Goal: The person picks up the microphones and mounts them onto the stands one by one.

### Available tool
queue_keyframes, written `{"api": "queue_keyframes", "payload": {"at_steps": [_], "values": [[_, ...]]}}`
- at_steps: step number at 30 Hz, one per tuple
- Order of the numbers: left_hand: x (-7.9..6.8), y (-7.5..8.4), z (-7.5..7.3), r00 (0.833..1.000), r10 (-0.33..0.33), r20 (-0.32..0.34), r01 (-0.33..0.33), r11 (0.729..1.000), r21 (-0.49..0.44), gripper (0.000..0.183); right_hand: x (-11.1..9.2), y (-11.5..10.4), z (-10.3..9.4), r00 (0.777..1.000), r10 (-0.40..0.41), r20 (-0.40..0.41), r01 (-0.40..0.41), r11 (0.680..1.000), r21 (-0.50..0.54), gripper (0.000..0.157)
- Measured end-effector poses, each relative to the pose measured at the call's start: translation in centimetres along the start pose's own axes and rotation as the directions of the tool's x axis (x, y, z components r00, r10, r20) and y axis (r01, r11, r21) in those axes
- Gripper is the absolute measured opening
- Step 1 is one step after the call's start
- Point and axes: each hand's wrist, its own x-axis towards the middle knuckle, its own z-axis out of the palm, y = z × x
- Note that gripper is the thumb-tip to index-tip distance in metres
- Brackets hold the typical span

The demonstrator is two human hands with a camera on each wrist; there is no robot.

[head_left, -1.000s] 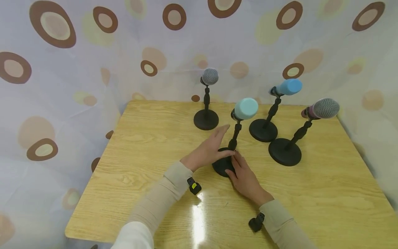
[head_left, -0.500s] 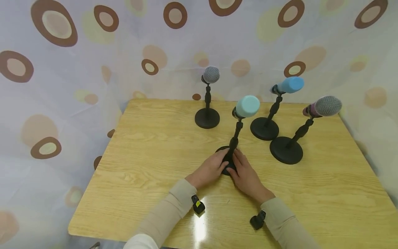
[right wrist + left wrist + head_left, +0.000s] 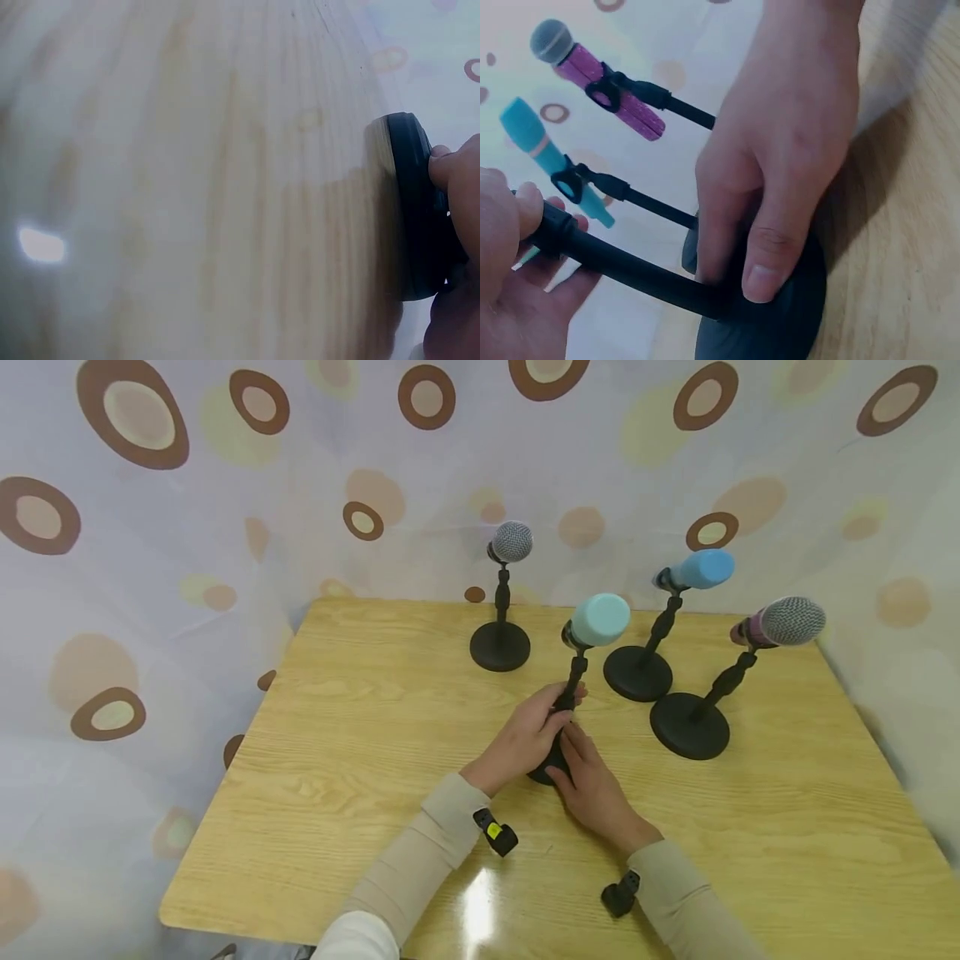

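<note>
A black desktop microphone stand (image 3: 576, 675) bears a microphone with a pale teal head (image 3: 600, 620) near the middle of the table. My left hand (image 3: 523, 739) grips its pole above the base, thumb in front and fingertips showing beyond. Lower down, my right hand (image 3: 600, 797) holds the round base (image 3: 542, 773), its thumb on top beside the pole. The left wrist view shows the left fingers around the collar (image 3: 553, 229) and the right thumb (image 3: 763, 281) on the base. In the right wrist view, the base (image 3: 416, 210) appears edge-on against the right hand.
Behind stands a silver-headed microphone (image 3: 513, 542) on its own stand. To the right are a blue microphone (image 3: 703, 568) and a pink one with a silver head (image 3: 791, 621), their bases close together. A spotted cloth (image 3: 285, 510) hangs behind the wooden table (image 3: 337, 693).
My left hand comes down toward the base, then moves up and closes around the pole. The right hand stays at the base, and the other microphones keep their places.
</note>
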Motion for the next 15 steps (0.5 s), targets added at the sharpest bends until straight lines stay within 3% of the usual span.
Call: {"api": "queue_keyframes", "payload": {"at_steps": [6, 15], "values": [[0.28, 0.12, 0.07, 0.998, -0.001, -0.061, 0.002, 1.0, 0.008, 0.023, -0.05, -0.1, -0.1, 1.0, 0.006, -0.001, -0.006, 1.0, -0.003, 0.063], [0.41, 0.0, 0.52, 0.992, 0.061, -0.11, -0.053, 0.996, 0.073, 0.022, -0.06, 0.13, -0.41, 1.0, 0.009, 0.002, -0.009, 1.0, -0.008, 0.064]]}}
